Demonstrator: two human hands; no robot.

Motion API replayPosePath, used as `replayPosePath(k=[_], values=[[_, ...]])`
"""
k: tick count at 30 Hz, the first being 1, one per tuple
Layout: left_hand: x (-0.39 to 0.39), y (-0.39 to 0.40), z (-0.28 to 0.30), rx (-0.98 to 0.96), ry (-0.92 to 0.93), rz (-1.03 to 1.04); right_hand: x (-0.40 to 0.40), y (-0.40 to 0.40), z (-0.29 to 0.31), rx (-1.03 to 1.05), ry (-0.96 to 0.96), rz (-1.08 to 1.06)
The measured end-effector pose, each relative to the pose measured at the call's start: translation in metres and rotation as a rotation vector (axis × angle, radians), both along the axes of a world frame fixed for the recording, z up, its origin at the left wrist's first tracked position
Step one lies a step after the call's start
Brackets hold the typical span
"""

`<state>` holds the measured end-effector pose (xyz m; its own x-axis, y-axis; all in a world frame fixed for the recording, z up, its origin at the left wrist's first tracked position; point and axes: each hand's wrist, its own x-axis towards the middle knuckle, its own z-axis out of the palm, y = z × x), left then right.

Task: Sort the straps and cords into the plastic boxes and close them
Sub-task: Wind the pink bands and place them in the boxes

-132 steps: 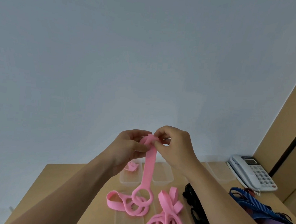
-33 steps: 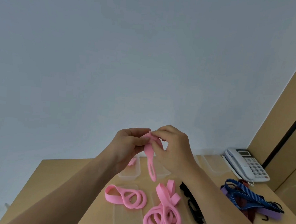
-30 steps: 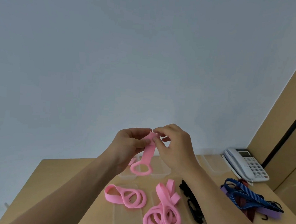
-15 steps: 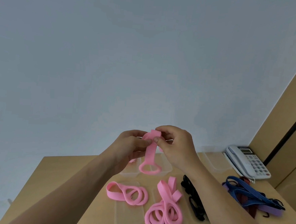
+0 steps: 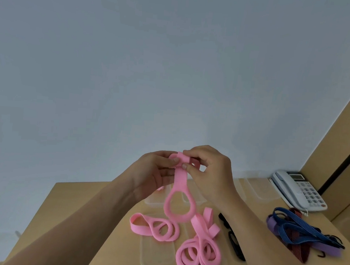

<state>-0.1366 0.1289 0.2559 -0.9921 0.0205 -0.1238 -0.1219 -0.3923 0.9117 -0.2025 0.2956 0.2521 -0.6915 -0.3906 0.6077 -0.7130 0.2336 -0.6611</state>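
Observation:
I hold a pink strap [image 5: 179,191] up in front of me, above the wooden table [image 5: 77,210]. My left hand [image 5: 153,175] and my right hand [image 5: 207,174] both pinch its folded top end, and its loop hangs down between them. Two more pink straps lie below: one coiled [image 5: 155,228] at the left, a bigger bundle [image 5: 200,251] nearer me. Clear plastic boxes [image 5: 195,198] stand behind my hands, partly hidden. A black strap [image 5: 232,237] lies beside my right forearm.
A tangle of blue, purple and dark red cords [image 5: 299,236] lies at the right. A white desk phone [image 5: 299,190] sits at the back right. Clear lids [image 5: 157,253] lie flat under the pink bundles. A wooden panel [image 5: 343,144] rises at the right.
The hanging part of the pink strap has become shorter as more of it is folded at the top between my fingers. Both hands stay at about the same spot.

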Motion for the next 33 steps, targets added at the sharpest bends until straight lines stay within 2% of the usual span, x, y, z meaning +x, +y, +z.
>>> replayPosePath(k=[3, 7, 14, 17, 19, 22, 28, 33], values=[[-0.003, -0.003, -0.001, 0.056, -0.062, 0.055, 0.000, 0.000, -0.002, 0.019, 0.087, 0.002], [-0.005, -0.002, -0.006, 0.113, -0.133, 0.127, 0.001, -0.001, -0.010, 0.046, 0.103, 0.010], [-0.008, -0.004, -0.020, 0.166, -0.139, 0.174, 0.004, -0.001, -0.021, 0.104, 0.138, 0.044], [-0.006, -0.002, -0.022, 0.084, -0.118, 0.164, 0.003, 0.000, -0.018, 0.068, 0.053, -0.004], [-0.005, -0.001, -0.021, 0.030, -0.099, 0.181, 0.002, 0.001, -0.018, 0.130, -0.020, -0.062], [-0.005, 0.000, -0.018, -0.027, -0.062, 0.197, -0.001, 0.005, -0.020, 0.142, -0.237, -0.011], [-0.001, 0.004, -0.017, -0.075, 0.014, 0.191, -0.004, 0.007, -0.024, -0.107, -0.659, 0.095], [0.000, 0.008, -0.020, -0.153, 0.033, 0.215, -0.001, 0.011, -0.027, -0.125, -0.593, 0.110]])
